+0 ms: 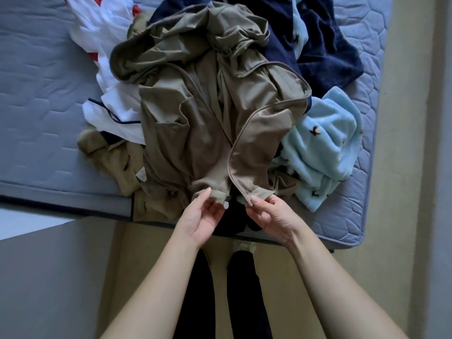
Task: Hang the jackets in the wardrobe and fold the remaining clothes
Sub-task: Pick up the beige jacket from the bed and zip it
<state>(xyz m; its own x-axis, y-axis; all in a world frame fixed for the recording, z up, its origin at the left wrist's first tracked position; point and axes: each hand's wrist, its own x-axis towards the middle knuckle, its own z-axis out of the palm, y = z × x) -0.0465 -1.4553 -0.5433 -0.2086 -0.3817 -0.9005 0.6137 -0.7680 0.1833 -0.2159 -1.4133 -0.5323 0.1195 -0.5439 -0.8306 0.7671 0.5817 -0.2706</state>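
A khaki zip-up hooded jacket (pixel 195 101) lies crumpled on top of a pile of clothes on the bed, its hood toward the far side and its open front toward me. My left hand (pixel 203 216) pinches the left bottom corner of the hem by the zipper. My right hand (pixel 269 214) pinches the right bottom corner at the zipper's end. The two zipper ends are a short gap apart. Under and around the jacket lie a white garment with red and navy trim (pixel 107 45), a dark navy fleece (pixel 325 55), a light blue fleece with bird prints (pixel 325 148) and a tan garment (pixel 117 162).
The clothes rest on a grey quilted mattress (pixel 41 99) whose near edge runs across the middle of the view. I stand on a beige floor (pixel 146 265) at the bed's edge; my dark trouser legs show below. A pale wall or cabinet side (pixel 44 277) is at the lower left.
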